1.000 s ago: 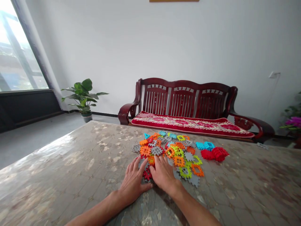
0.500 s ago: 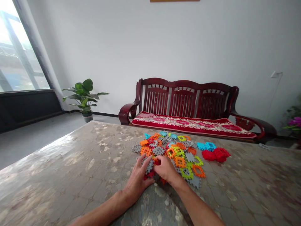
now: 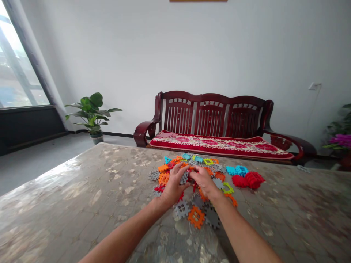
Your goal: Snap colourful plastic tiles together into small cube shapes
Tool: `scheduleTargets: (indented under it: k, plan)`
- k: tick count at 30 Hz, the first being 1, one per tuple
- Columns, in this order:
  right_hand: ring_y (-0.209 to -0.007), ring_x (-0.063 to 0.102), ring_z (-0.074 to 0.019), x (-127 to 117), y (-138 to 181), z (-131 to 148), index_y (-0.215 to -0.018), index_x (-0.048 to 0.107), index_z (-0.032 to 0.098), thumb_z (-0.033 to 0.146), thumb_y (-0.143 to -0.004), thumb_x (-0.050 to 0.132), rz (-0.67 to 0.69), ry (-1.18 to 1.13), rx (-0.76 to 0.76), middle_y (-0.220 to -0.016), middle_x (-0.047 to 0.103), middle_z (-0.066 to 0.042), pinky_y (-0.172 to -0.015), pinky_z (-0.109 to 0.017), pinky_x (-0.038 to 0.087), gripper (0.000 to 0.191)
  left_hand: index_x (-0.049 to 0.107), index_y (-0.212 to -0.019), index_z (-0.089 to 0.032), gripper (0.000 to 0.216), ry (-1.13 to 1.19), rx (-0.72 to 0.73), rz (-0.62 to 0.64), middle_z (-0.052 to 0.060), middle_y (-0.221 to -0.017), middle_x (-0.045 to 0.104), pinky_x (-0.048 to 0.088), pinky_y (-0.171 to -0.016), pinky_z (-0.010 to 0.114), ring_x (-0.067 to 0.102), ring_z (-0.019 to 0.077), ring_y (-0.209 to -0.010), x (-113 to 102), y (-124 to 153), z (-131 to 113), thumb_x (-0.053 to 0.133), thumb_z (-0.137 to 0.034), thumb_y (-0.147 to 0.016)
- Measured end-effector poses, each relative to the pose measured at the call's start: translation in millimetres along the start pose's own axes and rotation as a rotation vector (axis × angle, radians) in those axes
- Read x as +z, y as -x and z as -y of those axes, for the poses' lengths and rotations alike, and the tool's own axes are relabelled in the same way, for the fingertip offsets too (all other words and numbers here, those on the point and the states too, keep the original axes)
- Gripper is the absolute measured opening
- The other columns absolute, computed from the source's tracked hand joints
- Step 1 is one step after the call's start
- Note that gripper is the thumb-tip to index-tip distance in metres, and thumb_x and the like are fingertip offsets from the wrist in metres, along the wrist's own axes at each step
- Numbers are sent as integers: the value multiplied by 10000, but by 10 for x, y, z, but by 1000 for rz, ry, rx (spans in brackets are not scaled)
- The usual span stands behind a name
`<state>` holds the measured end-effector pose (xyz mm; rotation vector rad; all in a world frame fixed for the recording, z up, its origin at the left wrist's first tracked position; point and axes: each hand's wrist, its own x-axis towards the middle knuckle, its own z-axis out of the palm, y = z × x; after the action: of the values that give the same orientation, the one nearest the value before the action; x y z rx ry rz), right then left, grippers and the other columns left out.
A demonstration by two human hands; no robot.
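Observation:
A heap of flat, toothed plastic tiles (image 3: 192, 175) in orange, grey, green, blue and red lies on the marbled table (image 3: 82, 197). My left hand (image 3: 173, 184) and my right hand (image 3: 204, 181) are lifted over the middle of the heap, fingers meeting around a grey tile (image 3: 184, 178) held between them. A grey tile (image 3: 182, 209) and an orange tile (image 3: 196, 216) lie loose nearest to me. A stack of blue tiles (image 3: 237, 170) and a stack of red tiles (image 3: 251, 179) sit apart at the right of the heap.
A dark red wooden bench (image 3: 219, 128) with a red patterned cushion stands behind the table against the white wall. A potted plant (image 3: 91, 113) is on the floor at left by the window. Purple flowers (image 3: 340, 140) show at far right.
Both hands have moved away from me, from the near edge of the heap to its middle, and lifted off the table with a grey tile. Tiles nearest me now lie uncovered.

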<state>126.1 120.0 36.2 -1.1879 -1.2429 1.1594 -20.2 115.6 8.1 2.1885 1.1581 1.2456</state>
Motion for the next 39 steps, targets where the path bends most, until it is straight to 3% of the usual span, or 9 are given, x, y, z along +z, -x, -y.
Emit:
scheduleTargets:
  k: [4, 8, 14, 19, 23, 28, 32, 36, 39]
  plan:
    - [-796, 659, -216, -183, -231, 26, -927, 671, 173, 269, -594, 622, -38, 77, -36, -834, 719, -29, -734, -325, 526, 350, 527, -1380, -337, 685, -28, 40, 58, 74, -1474, 450, 344, -1144, 501, 422, 286, -1360, 50, -310, -29, 687, -109, -754]
    - [-1082, 632, -278, -415, -288, -42, -1004, 685, 195, 289, -571, 696, -104, 216, -88, -1087, 712, -80, -952, -403, 485, 444, 455, -1441, -343, 812, -135, 49, 220, 82, -1517, 407, 283, -1161, 548, 359, 318, -1398, -29, -348, 29, 757, -167, -707]
    - [-1083, 643, -255, -902, 20, -359, -1094, 665, 193, 415, -755, 574, -204, 365, -241, -1156, 693, -111, -968, -416, 491, 416, 322, -1510, -365, 1131, -313, 65, 529, 124, -1614, 214, 184, -1133, 661, 164, 439, -1456, -298, 237, 15, 835, -609, -532]
    - [-1171, 564, -277, -1147, 271, -630, -1113, 662, 186, 389, -824, 494, -389, 781, -396, -1195, 659, -118, -1056, -464, 407, 392, 271, -1524, -380, 1034, -426, 80, 629, 125, -1628, 171, 141, -1146, 660, 131, 408, -1476, -312, 561, -77, 777, -596, -649]
    - [-1189, 557, -294, -1123, 296, -760, -1159, 655, 179, 390, -863, 436, -398, 945, -311, -1236, 646, -132, -1054, -477, 401, 425, 322, -1513, -336, 904, -491, 12, 580, 141, -1618, 201, 155, -1159, 632, 148, 378, -1479, -126, 512, -135, 724, -560, -734]
    - [-1171, 581, -249, -1065, 261, -775, -1151, 657, 185, 395, -893, 389, -305, 858, -283, -1221, 662, -116, -1039, -409, 430, 428, 379, -1479, -350, 808, -499, 51, 492, 108, -1601, 268, 153, -1163, 623, 206, 353, -1465, 55, 439, -194, 717, -499, -761]
    - [-1204, 553, -245, -1151, 286, -714, -1167, 656, 199, 396, -908, 377, -334, 894, -320, -1256, 647, -101, -1080, -414, 391, 429, 481, -1411, -369, 581, -481, 50, 366, 68, -1557, 371, 147, -1172, 591, 263, 323, -1445, -49, 249, -80, 603, -472, -853]
    - [-1231, 535, -258, -1234, 301, -717, -1181, 659, 222, 391, -901, 381, -380, 967, -260, -1279, 639, -94, -1092, -434, 371, 429, 583, -1330, -298, 463, -589, -180, 162, 125, -1492, 455, 153, -1147, 608, 313, 345, -1420, -271, -59, 285, 481, -471, -913]
    - [-1186, 571, -249, -1228, 317, -723, -1159, 674, 235, 395, -905, 368, -317, 955, -201, -1244, 664, -79, -1061, -410, 398, 428, 567, -1350, -282, 517, -667, -384, 140, 149, -1481, 461, 191, -1121, 615, 332, 367, -1408, -396, -178, 548, 429, -526, -915]
